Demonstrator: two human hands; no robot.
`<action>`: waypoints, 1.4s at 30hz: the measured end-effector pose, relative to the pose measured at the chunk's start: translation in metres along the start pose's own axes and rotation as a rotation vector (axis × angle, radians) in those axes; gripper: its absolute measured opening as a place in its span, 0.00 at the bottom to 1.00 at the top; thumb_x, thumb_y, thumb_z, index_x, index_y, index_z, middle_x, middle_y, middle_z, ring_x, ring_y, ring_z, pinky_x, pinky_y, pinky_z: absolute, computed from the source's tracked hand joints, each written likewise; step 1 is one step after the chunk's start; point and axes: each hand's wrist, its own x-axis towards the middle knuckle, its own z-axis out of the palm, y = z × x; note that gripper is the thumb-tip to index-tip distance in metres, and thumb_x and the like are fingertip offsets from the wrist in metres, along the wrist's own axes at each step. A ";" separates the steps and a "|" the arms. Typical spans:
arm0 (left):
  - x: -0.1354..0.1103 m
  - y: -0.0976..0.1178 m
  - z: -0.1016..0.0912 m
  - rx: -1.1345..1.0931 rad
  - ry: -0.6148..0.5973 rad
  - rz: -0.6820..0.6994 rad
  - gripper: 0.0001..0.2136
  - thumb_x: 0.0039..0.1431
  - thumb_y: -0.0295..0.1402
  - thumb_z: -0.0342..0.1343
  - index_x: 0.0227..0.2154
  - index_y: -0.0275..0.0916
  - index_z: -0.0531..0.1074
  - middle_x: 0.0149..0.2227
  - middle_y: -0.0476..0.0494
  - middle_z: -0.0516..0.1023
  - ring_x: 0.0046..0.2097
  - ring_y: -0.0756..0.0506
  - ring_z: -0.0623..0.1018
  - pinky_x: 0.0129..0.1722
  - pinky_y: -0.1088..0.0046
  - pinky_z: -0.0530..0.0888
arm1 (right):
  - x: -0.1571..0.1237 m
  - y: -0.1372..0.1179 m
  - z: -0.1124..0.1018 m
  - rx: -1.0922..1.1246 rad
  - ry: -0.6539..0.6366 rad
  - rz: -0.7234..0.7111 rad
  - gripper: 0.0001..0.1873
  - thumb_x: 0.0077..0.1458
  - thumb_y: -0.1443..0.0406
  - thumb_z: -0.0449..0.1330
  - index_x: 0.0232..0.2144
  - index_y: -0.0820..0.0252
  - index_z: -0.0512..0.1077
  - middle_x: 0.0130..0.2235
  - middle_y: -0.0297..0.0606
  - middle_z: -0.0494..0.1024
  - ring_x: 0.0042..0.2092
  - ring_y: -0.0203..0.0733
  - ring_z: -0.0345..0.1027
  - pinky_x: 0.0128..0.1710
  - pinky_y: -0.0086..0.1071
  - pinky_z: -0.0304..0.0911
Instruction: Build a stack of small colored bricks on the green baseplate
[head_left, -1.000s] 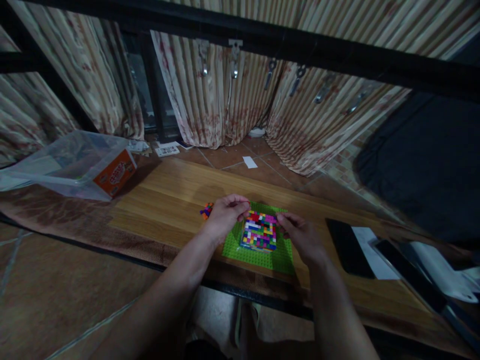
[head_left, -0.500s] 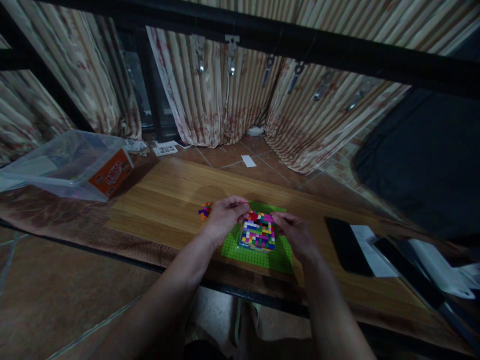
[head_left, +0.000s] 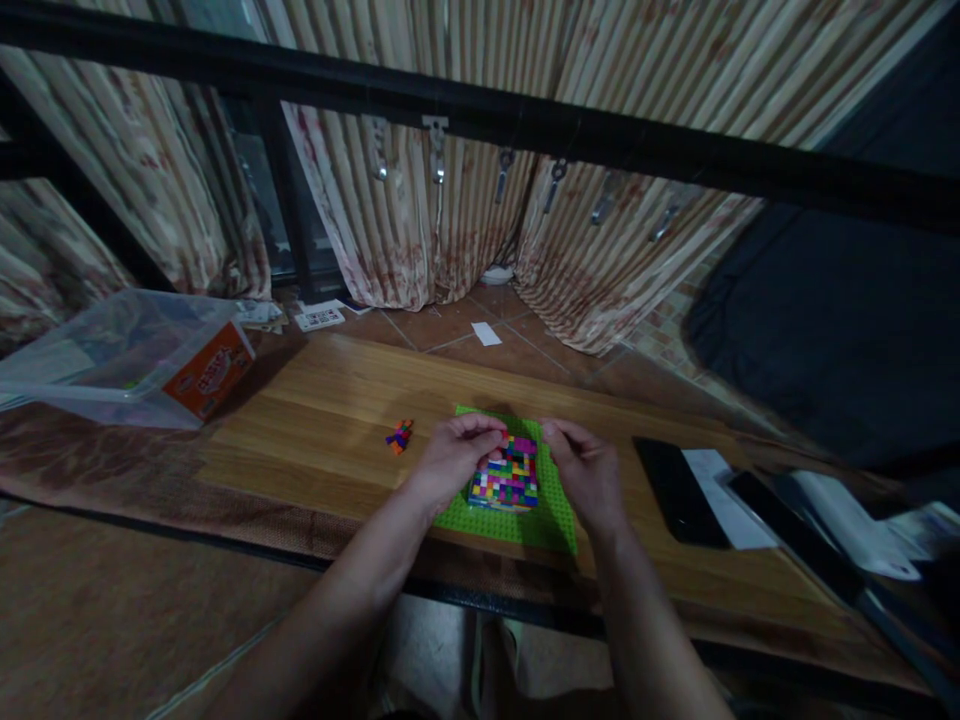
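A square build of multicoloured toy bricks [head_left: 504, 484] sits on a green studded baseplate [head_left: 556, 520] on the wooden board. My left hand [head_left: 459, 458] covers the build's far left corner, thumb and forefinger closed near a red spot. What that pinch holds, if anything, is too small to name. Just right of the build, over the baseplate, my right hand [head_left: 589, 468] has its thumb and forefinger pressed together, apart from the bricks. Anything between those fingertips cannot be made out. Left of my left hand lies a small heap of loose orange, purple and red bricks [head_left: 399, 436].
A clear plastic bin [head_left: 120, 345] with an orange label stands at the far left. On the right lie a black phone-like slab [head_left: 679, 492], a white paper [head_left: 724, 495] and another dark slab [head_left: 799, 535]. A dark rail [head_left: 480, 105] with hanging metal hooks crosses above.
My right hand has come off the build's far right corner and sits slightly right of it. My left hand reaches a little further over the bricks. The camera view has shifted.
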 end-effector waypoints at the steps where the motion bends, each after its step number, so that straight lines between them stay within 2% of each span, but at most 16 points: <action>1: -0.001 0.000 0.001 0.011 -0.005 -0.003 0.04 0.47 0.27 0.61 0.29 0.34 0.76 0.25 0.48 0.77 0.24 0.54 0.71 0.25 0.79 0.64 | -0.001 -0.004 0.002 0.019 -0.022 -0.018 0.14 0.51 0.55 0.61 0.32 0.58 0.79 0.34 0.37 0.81 0.36 0.43 0.73 0.39 0.35 0.65; 5: -0.003 0.000 0.006 -0.005 -0.024 -0.001 0.04 0.48 0.27 0.61 0.29 0.34 0.76 0.25 0.49 0.76 0.24 0.55 0.71 0.25 0.80 0.64 | -0.008 -0.012 0.010 0.048 -0.162 -0.014 0.11 0.50 0.57 0.62 0.30 0.57 0.79 0.31 0.36 0.81 0.34 0.42 0.72 0.37 0.34 0.65; 10: -0.003 -0.001 0.011 -0.079 -0.046 0.001 0.06 0.44 0.28 0.64 0.27 0.34 0.75 0.25 0.50 0.75 0.24 0.55 0.72 0.26 0.79 0.67 | -0.010 -0.013 0.011 0.045 -0.152 0.021 0.09 0.49 0.58 0.63 0.27 0.56 0.78 0.29 0.35 0.80 0.32 0.41 0.71 0.35 0.33 0.64; 14: -0.003 0.001 0.012 -0.059 -0.044 0.001 0.07 0.44 0.30 0.65 0.27 0.34 0.74 0.25 0.49 0.76 0.23 0.55 0.71 0.24 0.79 0.65 | -0.005 -0.015 -0.006 0.067 -0.120 0.061 0.09 0.46 0.57 0.65 0.27 0.56 0.79 0.29 0.35 0.80 0.33 0.41 0.71 0.37 0.35 0.64; 17: 0.000 0.001 0.006 -0.030 0.007 0.023 0.07 0.47 0.33 0.63 0.28 0.34 0.75 0.25 0.48 0.77 0.23 0.54 0.70 0.22 0.80 0.62 | 0.000 -0.011 -0.024 0.005 -0.083 0.129 0.10 0.42 0.56 0.67 0.25 0.57 0.79 0.28 0.36 0.80 0.33 0.42 0.71 0.37 0.36 0.64; 21: 0.006 0.002 -0.006 -0.057 0.067 0.051 0.07 0.47 0.33 0.63 0.27 0.34 0.75 0.24 0.49 0.76 0.23 0.55 0.69 0.22 0.81 0.62 | 0.002 -0.001 -0.037 -0.084 -0.160 0.185 0.13 0.41 0.55 0.68 0.25 0.57 0.79 0.29 0.38 0.81 0.33 0.44 0.71 0.37 0.37 0.63; 30: 0.005 0.005 -0.012 -0.039 0.089 0.036 0.05 0.47 0.31 0.62 0.27 0.35 0.75 0.25 0.48 0.76 0.24 0.55 0.70 0.23 0.81 0.63 | 0.002 0.003 -0.026 -0.174 -0.244 0.180 0.11 0.42 0.55 0.67 0.25 0.57 0.80 0.27 0.36 0.80 0.31 0.43 0.71 0.33 0.35 0.62; 38: 0.003 0.007 -0.013 -0.051 0.123 0.028 0.06 0.45 0.31 0.64 0.26 0.35 0.75 0.24 0.50 0.75 0.24 0.55 0.70 0.24 0.81 0.63 | 0.005 0.010 -0.022 -0.108 -0.214 0.188 0.13 0.39 0.54 0.69 0.23 0.57 0.78 0.26 0.36 0.79 0.30 0.41 0.70 0.32 0.34 0.62; 42: 0.005 0.006 -0.013 -0.050 0.130 0.014 0.06 0.46 0.31 0.64 0.26 0.35 0.75 0.24 0.50 0.75 0.23 0.56 0.70 0.24 0.81 0.63 | 0.006 0.006 -0.020 -0.056 -0.201 0.245 0.17 0.33 0.54 0.71 0.24 0.58 0.77 0.26 0.36 0.79 0.30 0.41 0.70 0.33 0.35 0.63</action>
